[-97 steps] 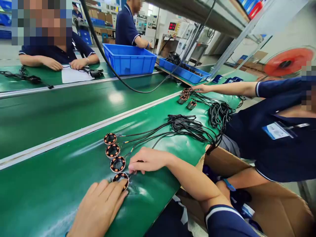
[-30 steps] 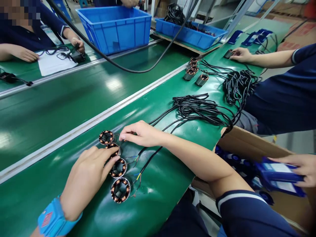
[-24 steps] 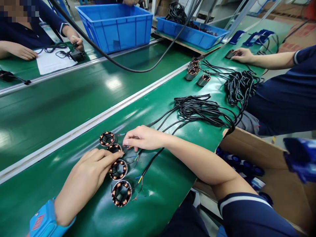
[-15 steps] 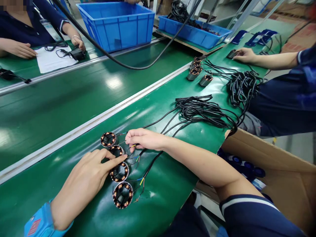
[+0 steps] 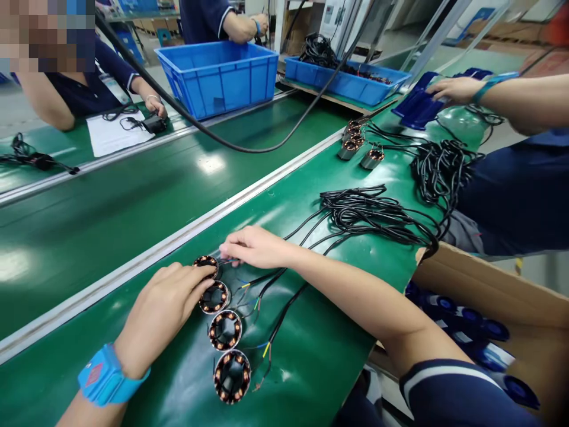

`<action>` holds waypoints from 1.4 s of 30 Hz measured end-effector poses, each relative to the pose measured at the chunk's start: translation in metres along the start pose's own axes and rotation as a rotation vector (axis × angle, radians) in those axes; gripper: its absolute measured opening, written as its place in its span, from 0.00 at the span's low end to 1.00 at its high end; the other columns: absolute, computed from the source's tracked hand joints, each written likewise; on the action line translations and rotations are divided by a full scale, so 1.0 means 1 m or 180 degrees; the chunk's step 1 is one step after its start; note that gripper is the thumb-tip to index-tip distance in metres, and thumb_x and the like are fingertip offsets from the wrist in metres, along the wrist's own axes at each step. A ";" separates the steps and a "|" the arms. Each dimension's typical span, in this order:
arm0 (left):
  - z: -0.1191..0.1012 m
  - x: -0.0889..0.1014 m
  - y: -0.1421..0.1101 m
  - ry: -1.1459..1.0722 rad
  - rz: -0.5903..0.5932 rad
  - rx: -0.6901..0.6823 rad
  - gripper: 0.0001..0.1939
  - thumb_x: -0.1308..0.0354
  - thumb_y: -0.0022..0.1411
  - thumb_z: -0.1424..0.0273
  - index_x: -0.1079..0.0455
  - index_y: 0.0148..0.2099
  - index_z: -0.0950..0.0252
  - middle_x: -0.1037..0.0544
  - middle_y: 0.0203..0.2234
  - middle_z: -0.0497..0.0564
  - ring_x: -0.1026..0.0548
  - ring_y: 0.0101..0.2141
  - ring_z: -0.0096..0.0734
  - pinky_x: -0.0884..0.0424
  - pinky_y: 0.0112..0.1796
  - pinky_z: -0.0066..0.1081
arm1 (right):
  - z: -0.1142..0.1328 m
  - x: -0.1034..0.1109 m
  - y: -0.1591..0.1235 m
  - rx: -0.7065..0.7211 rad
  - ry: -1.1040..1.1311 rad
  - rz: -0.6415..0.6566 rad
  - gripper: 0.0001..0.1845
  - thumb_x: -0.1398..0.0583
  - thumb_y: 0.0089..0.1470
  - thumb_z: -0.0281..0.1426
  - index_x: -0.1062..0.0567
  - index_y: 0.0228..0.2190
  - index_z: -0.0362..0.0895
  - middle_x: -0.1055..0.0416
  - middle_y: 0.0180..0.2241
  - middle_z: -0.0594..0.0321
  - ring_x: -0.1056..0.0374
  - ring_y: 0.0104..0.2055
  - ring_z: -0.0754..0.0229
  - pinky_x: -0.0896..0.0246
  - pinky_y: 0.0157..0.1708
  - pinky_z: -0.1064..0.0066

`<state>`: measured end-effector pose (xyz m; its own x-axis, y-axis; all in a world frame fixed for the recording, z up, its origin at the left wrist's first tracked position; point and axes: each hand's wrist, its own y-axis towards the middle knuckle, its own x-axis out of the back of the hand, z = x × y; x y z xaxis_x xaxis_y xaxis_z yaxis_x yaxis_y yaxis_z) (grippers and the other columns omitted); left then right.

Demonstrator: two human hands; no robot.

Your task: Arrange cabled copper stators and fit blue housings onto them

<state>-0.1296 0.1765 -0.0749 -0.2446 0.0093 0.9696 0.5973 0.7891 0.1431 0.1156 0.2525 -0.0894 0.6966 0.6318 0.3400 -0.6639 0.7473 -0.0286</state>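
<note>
At eight o'clock from centre: left hand is touching the farthest copper-wound ring, clamped or not I cannot tell | two o'clock from it: right hand is pinching thin wires | five o'clock from that ring: three more rings are lying in line

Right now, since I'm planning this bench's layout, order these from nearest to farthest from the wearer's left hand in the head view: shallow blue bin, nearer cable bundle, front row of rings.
1. Front row of rings: at the left hand's fingertips.
2. Nearer cable bundle: to the right, mid-bench.
3. Shallow blue bin: ahead and right, well beyond the bundle.
</note>
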 end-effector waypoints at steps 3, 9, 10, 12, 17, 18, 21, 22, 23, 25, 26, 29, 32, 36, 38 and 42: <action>0.006 -0.001 0.000 -0.0099 0.0132 -0.0100 0.16 0.49 0.74 0.63 0.31 0.60 0.54 0.20 0.46 0.46 0.27 0.41 0.35 0.33 0.43 0.36 | -0.005 -0.004 0.005 -0.0273 0.0668 0.0436 0.13 0.41 0.66 0.34 0.23 0.32 0.39 0.22 0.34 0.62 0.33 0.25 0.70 0.39 0.31 0.75; 0.010 -0.003 -0.003 -0.0072 0.0292 -0.0186 0.20 0.49 0.74 0.66 0.35 0.64 0.44 0.23 0.46 0.46 0.27 0.43 0.34 0.34 0.42 0.36 | -0.002 -0.009 0.007 -0.1104 0.1861 -0.0004 0.09 0.43 0.66 0.24 0.29 0.31 0.40 0.26 0.26 0.66 0.36 0.26 0.71 0.48 0.25 0.81; 0.010 -0.003 -0.003 -0.0037 0.0291 -0.0160 0.21 0.49 0.74 0.66 0.36 0.65 0.43 0.23 0.47 0.46 0.27 0.43 0.34 0.34 0.42 0.36 | -0.002 -0.009 0.007 -0.1179 0.1877 0.0011 0.10 0.44 0.66 0.24 0.29 0.31 0.40 0.27 0.25 0.66 0.34 0.27 0.71 0.48 0.25 0.81; 0.008 -0.004 -0.005 -0.0011 0.0300 -0.0082 0.21 0.50 0.74 0.65 0.38 0.66 0.42 0.23 0.48 0.46 0.26 0.43 0.35 0.34 0.42 0.37 | -0.005 -0.007 0.006 -0.1105 0.1772 0.0124 0.07 0.43 0.66 0.25 0.28 0.34 0.40 0.26 0.26 0.65 0.33 0.27 0.70 0.45 0.25 0.80; 0.006 -0.002 -0.012 -0.0284 0.0176 0.0206 0.20 0.50 0.74 0.58 0.39 0.65 0.48 0.25 0.54 0.45 0.28 0.52 0.34 0.36 0.52 0.36 | -0.013 0.023 -0.012 -0.0184 0.1539 -0.0098 0.12 0.39 0.64 0.30 0.27 0.48 0.43 0.22 0.42 0.59 0.27 0.43 0.64 0.32 0.47 0.70; 0.006 0.000 -0.014 -0.0325 0.0101 0.0234 0.19 0.49 0.73 0.56 0.37 0.63 0.50 0.25 0.54 0.45 0.28 0.53 0.34 0.37 0.54 0.36 | -0.013 0.032 -0.018 0.0031 0.1340 -0.0241 0.10 0.38 0.64 0.32 0.26 0.46 0.42 0.22 0.43 0.59 0.27 0.45 0.63 0.33 0.50 0.68; 0.006 0.007 -0.020 -0.0314 0.0057 0.0061 0.14 0.48 0.72 0.54 0.31 0.55 0.50 0.26 0.55 0.44 0.29 0.54 0.34 0.37 0.55 0.36 | -0.005 0.057 -0.036 0.0507 0.0385 -0.0176 0.08 0.34 0.60 0.35 0.22 0.37 0.43 0.23 0.44 0.59 0.28 0.50 0.58 0.38 0.56 0.63; 0.006 0.009 -0.022 -0.0279 0.0126 -0.0037 0.13 0.47 0.72 0.53 0.30 0.54 0.48 0.28 0.57 0.43 0.29 0.54 0.35 0.36 0.55 0.37 | -0.001 0.063 -0.041 0.0610 0.0045 0.0011 0.08 0.32 0.58 0.35 0.21 0.36 0.43 0.24 0.46 0.58 0.29 0.53 0.57 0.40 0.58 0.62; 0.006 0.009 -0.023 -0.0236 0.0214 -0.0124 0.13 0.47 0.71 0.53 0.29 0.53 0.47 0.29 0.59 0.42 0.30 0.55 0.36 0.35 0.54 0.38 | 0.002 0.067 -0.045 0.0685 -0.0275 0.0230 0.08 0.30 0.56 0.34 0.20 0.36 0.44 0.25 0.49 0.58 0.31 0.56 0.56 0.42 0.60 0.62; 0.005 0.008 -0.024 -0.0148 0.0396 -0.0199 0.12 0.46 0.70 0.53 0.28 0.53 0.44 0.33 0.62 0.42 0.30 0.55 0.39 0.33 0.53 0.41 | 0.006 0.071 -0.049 0.0718 -0.0844 0.0656 0.13 0.27 0.51 0.35 0.18 0.39 0.47 0.29 0.56 0.56 0.36 0.62 0.53 0.45 0.62 0.59; 0.004 0.007 -0.024 -0.0109 0.0458 -0.0196 0.12 0.45 0.70 0.52 0.28 0.52 0.43 0.33 0.63 0.42 0.30 0.54 0.40 0.32 0.52 0.43 | 0.006 0.070 -0.050 0.0694 -0.1067 0.0848 0.16 0.25 0.49 0.36 0.18 0.41 0.49 0.31 0.59 0.56 0.38 0.63 0.51 0.46 0.63 0.58; 0.001 0.002 -0.023 0.0035 0.0583 -0.0108 0.14 0.45 0.68 0.50 0.27 0.51 0.45 0.34 0.64 0.46 0.29 0.54 0.44 0.32 0.51 0.48 | 0.002 0.063 -0.048 0.0621 -0.1447 0.1249 0.22 0.24 0.47 0.39 0.18 0.45 0.52 0.36 0.63 0.54 0.42 0.66 0.49 0.50 0.65 0.54; -0.004 0.001 -0.021 0.0157 0.0660 -0.0075 0.19 0.42 0.65 0.48 0.27 0.52 0.49 0.36 0.65 0.51 0.31 0.56 0.50 0.32 0.52 0.52 | -0.005 0.054 -0.043 0.0583 -0.1533 0.1342 0.27 0.24 0.46 0.40 0.20 0.47 0.51 0.37 0.63 0.52 0.41 0.65 0.48 0.49 0.64 0.54; -0.012 0.007 -0.018 0.0243 0.0734 -0.0039 0.18 0.43 0.64 0.50 0.28 0.50 0.52 0.36 0.65 0.52 0.29 0.51 0.47 0.29 0.46 0.49 | -0.009 0.048 -0.039 0.0574 -0.1718 0.1284 0.22 0.24 0.46 0.39 0.18 0.42 0.46 0.32 0.58 0.51 0.37 0.61 0.46 0.45 0.60 0.55; -0.014 0.010 -0.017 0.0303 0.0791 0.0006 0.15 0.45 0.65 0.53 0.28 0.49 0.52 0.35 0.64 0.51 0.29 0.49 0.46 0.29 0.44 0.49 | -0.010 0.046 -0.037 0.0572 -0.1714 0.1276 0.13 0.26 0.50 0.37 0.17 0.35 0.44 0.26 0.48 0.55 0.32 0.52 0.52 0.41 0.53 0.61; -0.014 0.012 -0.017 0.0392 0.0859 0.0122 0.13 0.47 0.65 0.55 0.28 0.46 0.53 0.34 0.63 0.51 0.28 0.45 0.44 0.29 0.41 0.48 | -0.013 0.045 -0.033 0.0546 -0.1504 0.1299 0.12 0.26 0.51 0.36 0.17 0.34 0.42 0.24 0.36 0.62 0.30 0.39 0.61 0.40 0.40 0.71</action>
<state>-0.1316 0.1546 -0.0625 0.0152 0.1492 0.9887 0.5982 0.7909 -0.1285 0.1729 0.2589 -0.0852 0.2103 0.6703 0.7117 -0.9113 0.3980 -0.1057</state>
